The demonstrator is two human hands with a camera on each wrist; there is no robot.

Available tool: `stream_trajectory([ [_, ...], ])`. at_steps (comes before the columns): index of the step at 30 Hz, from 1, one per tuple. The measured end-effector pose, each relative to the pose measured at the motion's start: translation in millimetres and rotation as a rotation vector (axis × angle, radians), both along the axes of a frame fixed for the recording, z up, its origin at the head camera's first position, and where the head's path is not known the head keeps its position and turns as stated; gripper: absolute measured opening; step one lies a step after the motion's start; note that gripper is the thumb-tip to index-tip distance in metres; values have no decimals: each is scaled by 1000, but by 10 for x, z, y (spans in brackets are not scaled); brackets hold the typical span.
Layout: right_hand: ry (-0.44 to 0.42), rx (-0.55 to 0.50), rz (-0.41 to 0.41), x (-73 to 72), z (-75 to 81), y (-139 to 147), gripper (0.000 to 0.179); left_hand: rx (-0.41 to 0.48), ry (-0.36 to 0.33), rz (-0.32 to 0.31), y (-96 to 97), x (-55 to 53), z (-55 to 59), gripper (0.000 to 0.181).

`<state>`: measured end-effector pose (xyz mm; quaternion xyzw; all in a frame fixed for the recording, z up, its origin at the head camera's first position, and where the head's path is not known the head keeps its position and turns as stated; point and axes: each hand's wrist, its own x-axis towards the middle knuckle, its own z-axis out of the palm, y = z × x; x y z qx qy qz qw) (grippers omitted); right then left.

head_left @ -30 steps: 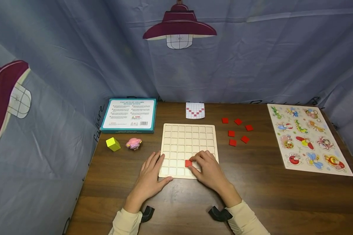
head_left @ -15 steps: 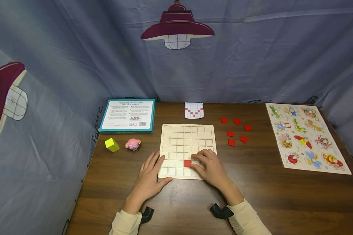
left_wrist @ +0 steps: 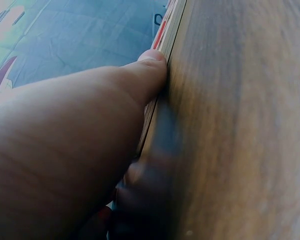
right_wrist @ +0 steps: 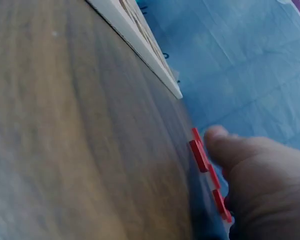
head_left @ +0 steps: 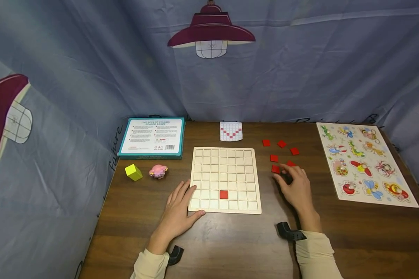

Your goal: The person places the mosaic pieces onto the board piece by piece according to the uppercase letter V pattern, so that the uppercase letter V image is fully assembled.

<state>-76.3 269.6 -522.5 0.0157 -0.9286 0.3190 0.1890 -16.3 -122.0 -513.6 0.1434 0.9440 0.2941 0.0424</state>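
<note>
A pale wooden grid board (head_left: 227, 157) lies in the middle of the table in the head view. One red square tile (head_left: 223, 194) sits in a cell of its lower rows. My left hand (head_left: 177, 211) rests along the board's left edge, fingers stretched and thumb at the bottom left corner; the left wrist view has the thumb (left_wrist: 152, 62) against the edge. To the board's right, my right hand (head_left: 296, 190) hovers at the loose red tiles, thumb and forefinger apart close beside the nearest tile (head_left: 275, 169). Its palm partly hides another tile (head_left: 291, 164).
Behind the board lies a small card (head_left: 231, 131) with a red V pattern on a grid. At left are a teal-edged box (head_left: 151, 137), a yellow block (head_left: 134, 173) and a pink toy figure (head_left: 158, 171). An insect peg puzzle (head_left: 366, 164) lies at right.
My right hand has let go of the red tile on the board and moved right to the loose tiles. My left hand has stayed at the board's edge.
</note>
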Motion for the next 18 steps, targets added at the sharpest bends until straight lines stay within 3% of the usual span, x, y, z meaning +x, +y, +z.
stream_trajectory([
  [8,-113,39,-20,-40,-42,42,41,10,29,-2,-9,-16,-7,85],
  [18,-104,51,-33,-28,-44,22,30,7,19,-1,-7,-2,5,84],
])
